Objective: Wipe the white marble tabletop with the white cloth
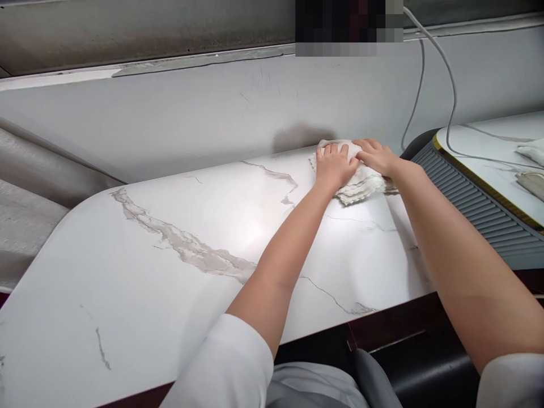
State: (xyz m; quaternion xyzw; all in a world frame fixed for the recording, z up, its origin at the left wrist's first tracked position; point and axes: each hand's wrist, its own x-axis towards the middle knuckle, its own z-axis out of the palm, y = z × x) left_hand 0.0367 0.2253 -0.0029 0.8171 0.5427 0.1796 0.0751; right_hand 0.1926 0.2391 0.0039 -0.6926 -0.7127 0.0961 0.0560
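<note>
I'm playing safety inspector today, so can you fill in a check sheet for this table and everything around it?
Surface: white marble-look tabletop with grey veins and a rounded corner, glossy.
Job's things: one crumpled white cloth lies on the top, near the far edge.
Clutter: two pale items lie on the neighbouring table, too cut off to identify.
Grippers: left hand and right hand both press flat on the cloth, side by side.
Cables: two grey cables hang down the wall, and one runs across the neighbouring table.
Surroundings: grey scuffed wall behind, and a ribbed grey panel at right.
</note>
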